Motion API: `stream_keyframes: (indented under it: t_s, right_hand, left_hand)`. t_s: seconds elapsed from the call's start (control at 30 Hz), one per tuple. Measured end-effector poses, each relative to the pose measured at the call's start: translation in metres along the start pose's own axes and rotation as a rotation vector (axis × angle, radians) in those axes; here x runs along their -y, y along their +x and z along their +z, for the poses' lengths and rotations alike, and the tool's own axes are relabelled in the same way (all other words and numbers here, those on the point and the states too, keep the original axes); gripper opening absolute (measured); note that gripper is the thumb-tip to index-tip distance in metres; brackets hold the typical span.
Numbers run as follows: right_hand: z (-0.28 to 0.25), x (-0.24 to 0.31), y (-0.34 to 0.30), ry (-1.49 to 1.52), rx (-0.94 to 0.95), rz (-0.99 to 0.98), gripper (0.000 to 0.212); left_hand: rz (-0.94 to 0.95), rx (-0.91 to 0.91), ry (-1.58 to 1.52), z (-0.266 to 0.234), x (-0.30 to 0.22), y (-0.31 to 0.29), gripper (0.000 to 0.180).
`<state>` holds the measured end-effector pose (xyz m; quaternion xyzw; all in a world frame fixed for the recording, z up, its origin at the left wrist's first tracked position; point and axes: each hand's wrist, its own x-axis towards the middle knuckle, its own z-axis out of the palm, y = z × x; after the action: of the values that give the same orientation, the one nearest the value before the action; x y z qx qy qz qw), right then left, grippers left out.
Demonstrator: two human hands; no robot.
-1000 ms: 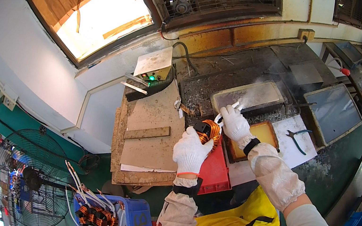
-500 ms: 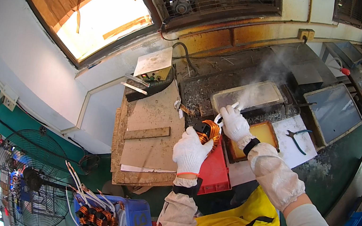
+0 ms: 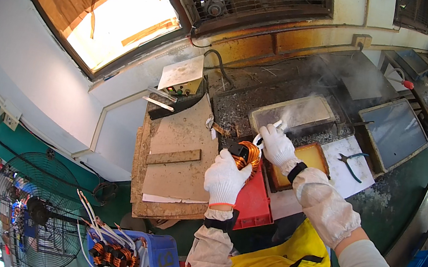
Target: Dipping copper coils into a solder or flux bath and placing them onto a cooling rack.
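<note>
A copper-wound coil (image 3: 245, 154) with a black core is gripped by my left hand (image 3: 225, 179), which wears a white glove. My right hand (image 3: 278, 146), gloved as well, pinches the coil's white lead (image 3: 276, 126) over the near edge of a smoking solder pot (image 3: 296, 115). The lead's tip lies by the pot's rim; I cannot tell whether it touches the molten metal. Just below the right hand sits a tray of yellowish liquid (image 3: 299, 166). Under the coil is a red plastic tray (image 3: 256, 200).
Pliers (image 3: 353, 165) lie on white paper to the right, near a grey rectangular pan (image 3: 393, 133). On the left board rests a wooden strip (image 3: 174, 157), with a control box (image 3: 182, 76) behind. A blue crate (image 3: 161, 260) of coils and a fan (image 3: 37, 211) stand lower left.
The smoke over the pot has shifted and spread to the right. Both hands and the coil stay practically where they were.
</note>
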<state>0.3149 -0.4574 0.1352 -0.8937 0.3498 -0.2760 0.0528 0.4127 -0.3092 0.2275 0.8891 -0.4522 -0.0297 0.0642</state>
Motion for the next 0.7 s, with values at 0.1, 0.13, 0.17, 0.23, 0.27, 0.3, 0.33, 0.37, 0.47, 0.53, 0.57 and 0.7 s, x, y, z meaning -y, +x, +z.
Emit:
stream_keyframes:
  t_s: [0.1,0.13,0.17,0.23,0.27,0.3,0.33,0.37,0.47,0.53,0.57,0.7]
  right_hand:
    - [-0.0006,-0.0008,0.0004,0.014,0.006,-0.013,0.025]
    - [-0.0005,-0.0007,0.0005,0.016,0.005,-0.015,0.025]
    - [-0.0004,-0.0009,0.0007,0.006,0.024,0.007,0.025]
    - [0.0000,-0.0008,0.0015,0.007,-0.003,-0.033,0.026]
    - [0.0002,-0.0007,0.0022,-0.018,0.013,-0.019,0.027]
    - [0.0004,-0.0005,0.0032,-0.002,-0.014,-0.048,0.027]
    - [0.0007,-0.0004,0.0036,0.004,-0.041,-0.064,0.027]
    - [0.0011,-0.0001,0.0040,-0.005,-0.030,-0.044,0.028]
    - [0.0015,0.0005,0.0060,0.017,-0.016,-0.051,0.029]
    - [0.0013,0.0014,0.0063,0.029,-0.018,-0.067,0.029]
    - [0.0011,0.0019,0.0066,0.008,0.026,-0.023,0.029]
    - [-0.0011,0.0022,0.0051,0.021,-0.015,-0.041,0.029]
  left_hand:
    - [0.002,-0.005,-0.006,-0.0003,-0.0006,-0.0003,0.066]
    - [0.004,0.005,-0.016,-0.0003,-0.0010,-0.0008,0.065]
    - [0.003,-0.010,-0.013,-0.0001,-0.0015,-0.0014,0.065]
    - [0.003,-0.033,-0.001,0.0008,-0.0022,-0.0041,0.064]
    - [-0.002,-0.041,0.003,0.0010,-0.0023,-0.0045,0.064]
    - [-0.014,-0.050,0.006,0.0014,-0.0024,-0.0049,0.064]
    - [-0.020,-0.047,0.007,0.0022,-0.0023,-0.0056,0.064]
    - [-0.026,-0.060,0.011,0.0030,-0.0021,-0.0062,0.064]
    - [-0.033,-0.086,0.001,0.0050,-0.0013,-0.0081,0.064]
    - [-0.040,-0.073,0.013,0.0057,-0.0018,-0.0085,0.065]
    - [-0.043,-0.096,0.012,0.0056,-0.0016,-0.0086,0.065]
    - [-0.050,-0.077,-0.011,0.0049,-0.0024,-0.0087,0.065]
